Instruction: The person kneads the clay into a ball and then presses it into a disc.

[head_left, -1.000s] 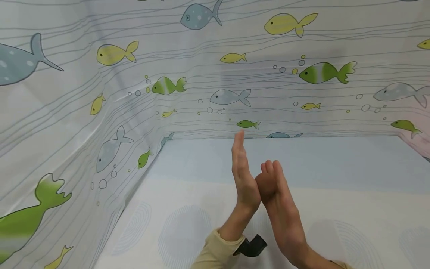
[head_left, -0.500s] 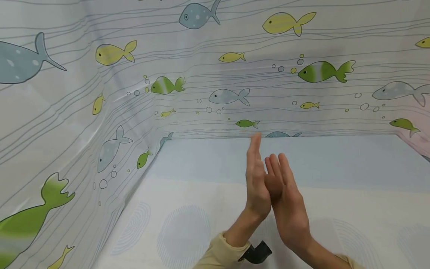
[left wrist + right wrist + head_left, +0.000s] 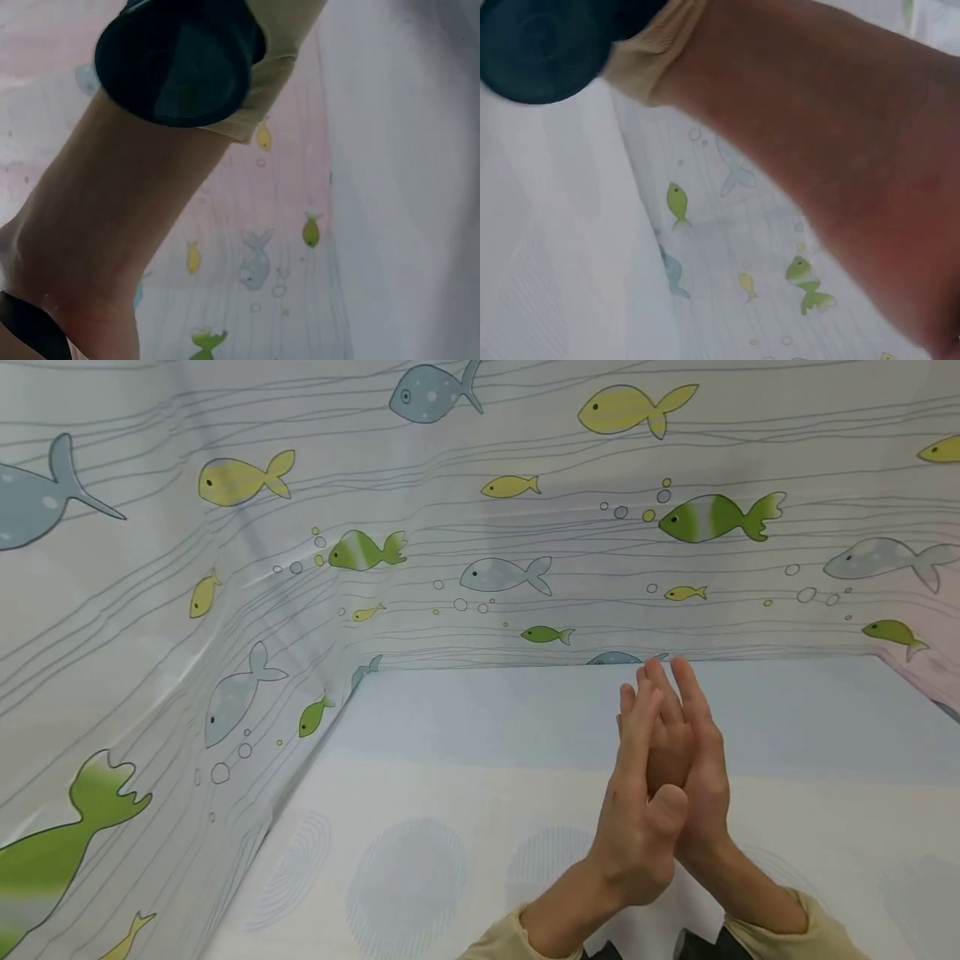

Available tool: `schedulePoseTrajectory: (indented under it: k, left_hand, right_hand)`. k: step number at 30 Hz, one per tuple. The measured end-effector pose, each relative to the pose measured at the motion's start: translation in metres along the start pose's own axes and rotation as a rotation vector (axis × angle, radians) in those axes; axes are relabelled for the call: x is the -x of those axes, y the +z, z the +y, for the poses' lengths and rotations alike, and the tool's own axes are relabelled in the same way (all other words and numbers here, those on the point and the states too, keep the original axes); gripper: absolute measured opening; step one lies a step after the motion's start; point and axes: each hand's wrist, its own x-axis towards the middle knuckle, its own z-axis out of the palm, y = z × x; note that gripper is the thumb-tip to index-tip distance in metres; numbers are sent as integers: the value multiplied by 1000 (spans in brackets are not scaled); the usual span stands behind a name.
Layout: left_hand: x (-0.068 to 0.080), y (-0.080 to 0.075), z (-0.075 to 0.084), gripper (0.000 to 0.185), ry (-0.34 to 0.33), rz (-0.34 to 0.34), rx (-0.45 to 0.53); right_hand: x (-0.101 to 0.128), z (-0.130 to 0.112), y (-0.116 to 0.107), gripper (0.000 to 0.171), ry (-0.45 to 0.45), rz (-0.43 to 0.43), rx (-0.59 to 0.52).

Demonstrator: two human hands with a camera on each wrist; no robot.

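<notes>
Two hands meet palm to palm right of centre in the head view, left hand (image 3: 637,810) against right hand (image 3: 693,760), fingers straight and holding nothing, above the pale table cover (image 3: 420,827). Nothing looks handled yet. Both wrist views show only forearms and the fish-print curtain (image 3: 480,527).
</notes>
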Motion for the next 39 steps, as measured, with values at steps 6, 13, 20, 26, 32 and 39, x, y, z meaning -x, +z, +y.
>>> schedulePoseTrajectory:
  k: [6, 13, 20, 26, 32, 39]
  left_hand:
    - [-6, -11, 10, 76, 26, 54, -15]
    - [-8, -15, 11, 74, 59, 61, -46]
    - [-4, -9, 4, 66, -7, 102, -77]
    - [-3, -12, -7, 58, -71, 189, -76]
    - [-5, -19, -16, 55, -117, 250, -34]
    - [-8, -29, -21, 59, -156, 282, 41]
  right_hand:
    - [-1, 10, -5, 53, 13, -85, 52]
    - [-2, 18, -5, 53, -44, -185, -44]
    - [3, 20, 3, 51, -103, -277, -64]
    - [17, 18, 8, 53, -48, -164, 323]
    - [24, 19, 14, 52, -75, -195, 351]
    - [30, 17, 25, 52, -103, -212, 383]
